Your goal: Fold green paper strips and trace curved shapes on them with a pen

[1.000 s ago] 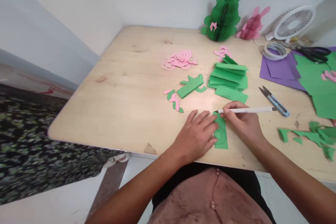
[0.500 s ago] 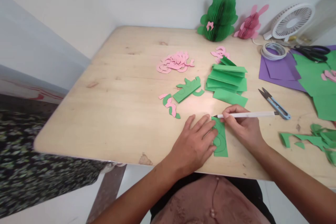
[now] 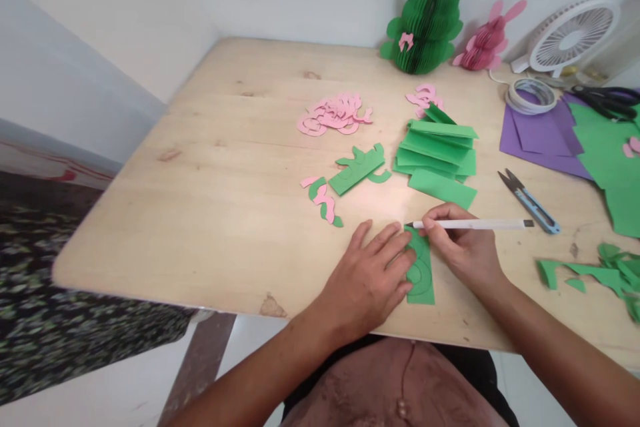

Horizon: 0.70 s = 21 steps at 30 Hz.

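Observation:
A green paper strip with curved outlines drawn on it lies near the table's front edge. My left hand rests on its left side, fingers spread and flat, partly covering it. In my right hand is a white pen, pinched between thumb and fingers. The pen's dark tip is at the strip's top edge. Beyond my hands are a folded green paper piece, cut pink and green shapes and a stack of folded green paper.
A heap of pink cutouts lies further back. Thread snips and green scraps are to the right. Behind stand green and pink paper rabbits, a white fan, tape rolls and black-handled scissors.
The view has shifted slightly, so things on the right appear further right. Both hands keep nearly the same place on the strip, with the pen tip still at its top edge.

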Tool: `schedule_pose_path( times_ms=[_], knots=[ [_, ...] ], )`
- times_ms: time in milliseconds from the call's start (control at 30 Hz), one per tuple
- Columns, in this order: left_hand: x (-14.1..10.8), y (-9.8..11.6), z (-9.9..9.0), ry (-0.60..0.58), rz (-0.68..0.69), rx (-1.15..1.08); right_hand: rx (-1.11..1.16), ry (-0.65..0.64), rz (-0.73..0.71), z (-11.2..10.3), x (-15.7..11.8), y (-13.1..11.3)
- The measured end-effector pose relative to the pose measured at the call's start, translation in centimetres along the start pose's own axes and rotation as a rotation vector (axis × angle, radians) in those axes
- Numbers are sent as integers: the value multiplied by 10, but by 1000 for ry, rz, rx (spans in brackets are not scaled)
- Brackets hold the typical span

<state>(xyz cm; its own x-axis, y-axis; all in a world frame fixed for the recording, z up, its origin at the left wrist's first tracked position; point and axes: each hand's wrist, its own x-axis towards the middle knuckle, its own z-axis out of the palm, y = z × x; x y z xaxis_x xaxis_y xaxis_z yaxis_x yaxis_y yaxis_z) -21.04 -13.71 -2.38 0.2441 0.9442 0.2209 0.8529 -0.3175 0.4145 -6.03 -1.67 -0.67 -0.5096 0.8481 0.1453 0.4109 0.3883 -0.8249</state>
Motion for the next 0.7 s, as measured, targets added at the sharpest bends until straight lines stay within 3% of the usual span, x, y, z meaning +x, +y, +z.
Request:
schedule_pose_path(
  times_ms=[700],
  knots=[
    [0,0,0,6,2,-10,-23,-14,-5,1,-1,2]
  ],
)
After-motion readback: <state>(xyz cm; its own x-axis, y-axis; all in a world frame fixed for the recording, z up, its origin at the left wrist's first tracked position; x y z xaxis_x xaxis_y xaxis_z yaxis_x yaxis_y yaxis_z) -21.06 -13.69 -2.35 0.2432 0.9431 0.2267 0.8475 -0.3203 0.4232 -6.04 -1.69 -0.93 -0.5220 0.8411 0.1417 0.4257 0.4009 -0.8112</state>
